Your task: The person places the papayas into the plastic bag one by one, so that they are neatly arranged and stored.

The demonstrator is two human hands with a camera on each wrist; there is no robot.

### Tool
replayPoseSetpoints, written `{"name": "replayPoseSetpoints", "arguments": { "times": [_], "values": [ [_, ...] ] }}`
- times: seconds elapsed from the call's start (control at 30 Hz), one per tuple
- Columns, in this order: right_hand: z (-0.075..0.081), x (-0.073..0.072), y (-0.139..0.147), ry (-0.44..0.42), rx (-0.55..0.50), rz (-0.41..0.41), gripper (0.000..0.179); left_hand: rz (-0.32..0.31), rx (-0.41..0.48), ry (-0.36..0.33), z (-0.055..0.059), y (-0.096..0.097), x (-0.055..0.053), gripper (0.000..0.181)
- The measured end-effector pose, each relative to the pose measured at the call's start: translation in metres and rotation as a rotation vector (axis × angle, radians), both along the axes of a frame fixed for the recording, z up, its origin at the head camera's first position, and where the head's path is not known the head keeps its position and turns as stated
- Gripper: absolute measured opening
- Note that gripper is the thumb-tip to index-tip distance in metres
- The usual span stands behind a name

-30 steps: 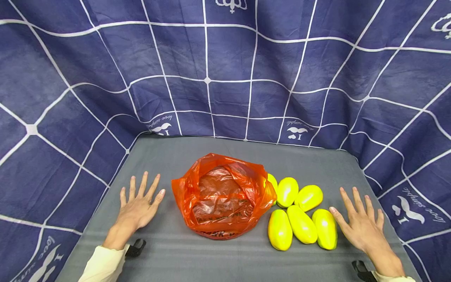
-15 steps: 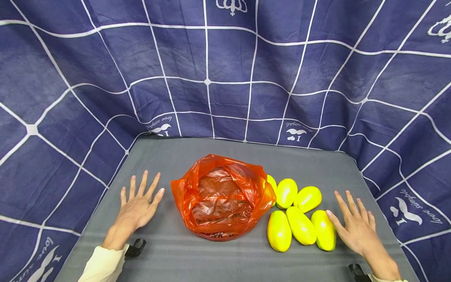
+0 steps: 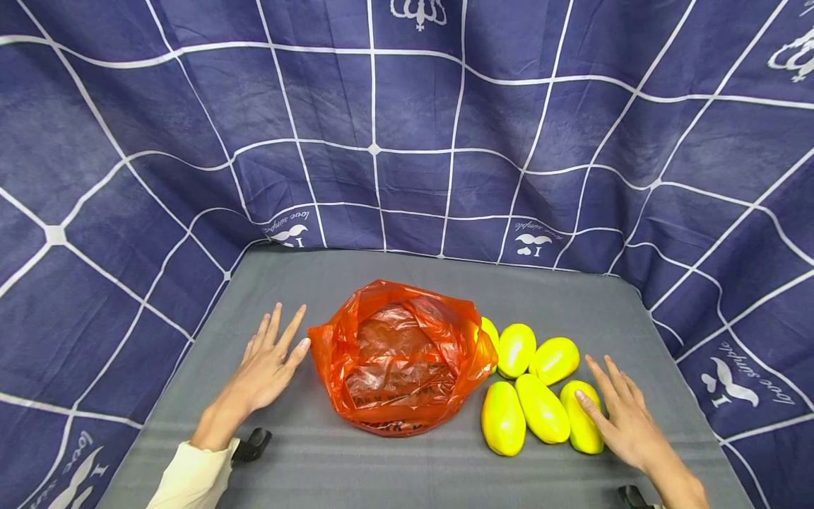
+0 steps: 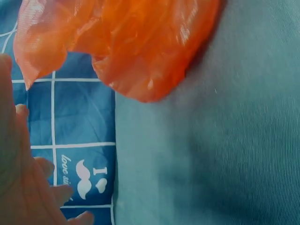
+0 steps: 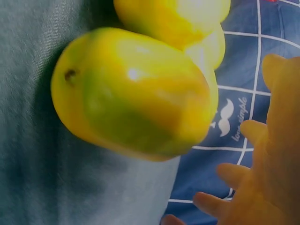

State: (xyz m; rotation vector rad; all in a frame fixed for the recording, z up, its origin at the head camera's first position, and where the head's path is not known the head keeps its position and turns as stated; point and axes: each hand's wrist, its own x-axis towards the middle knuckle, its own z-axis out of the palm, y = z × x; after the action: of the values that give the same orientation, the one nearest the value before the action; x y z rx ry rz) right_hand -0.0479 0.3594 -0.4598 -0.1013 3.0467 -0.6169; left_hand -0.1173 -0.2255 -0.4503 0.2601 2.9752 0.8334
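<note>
A red plastic bag stands on the grey table with its mouth spread wide. Just right of it lie several yellow-green mangoes, one partly hidden behind the bag's edge. My left hand, fingers extended and holding nothing, is left of the bag, its thumb tip close to the bag's corner. My right hand is over the right side of the nearest right mango, fingers extended; whether it touches cannot be told. In the right wrist view that mango fills the middle, apart from the fingertips.
Grey cloth covers the table. A blue curtain with white grid lines rises behind it and along both sides. Black straps show at both wrists.
My right hand has moved left toward the mangoes and now overlaps the nearest one. My left hand has turned and shifted right toward the bag. Bag and mangoes stay put.
</note>
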Motion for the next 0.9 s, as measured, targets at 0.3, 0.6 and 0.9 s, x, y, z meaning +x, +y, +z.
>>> {"name": "replayPoseSetpoints", "arguments": {
  "times": [0.3, 0.6, 0.9],
  "values": [
    [-0.010, 0.009, -0.003, -0.028, -0.047, -0.007, 0.066, -0.111, 0.294, -0.045, -0.004, 0.012, -0.008, 0.063],
    [-0.022, 0.017, -0.005, 0.033, -0.084, 0.031, 0.069, -0.194, 0.469, -0.064, -0.010, 0.020, -0.011, 0.069],
    [-0.025, 0.020, -0.005, 0.157, -0.091, 0.061, 0.070, -0.224, 0.590, -0.149, -0.011, 0.022, -0.011, 0.065]
  ]
}}
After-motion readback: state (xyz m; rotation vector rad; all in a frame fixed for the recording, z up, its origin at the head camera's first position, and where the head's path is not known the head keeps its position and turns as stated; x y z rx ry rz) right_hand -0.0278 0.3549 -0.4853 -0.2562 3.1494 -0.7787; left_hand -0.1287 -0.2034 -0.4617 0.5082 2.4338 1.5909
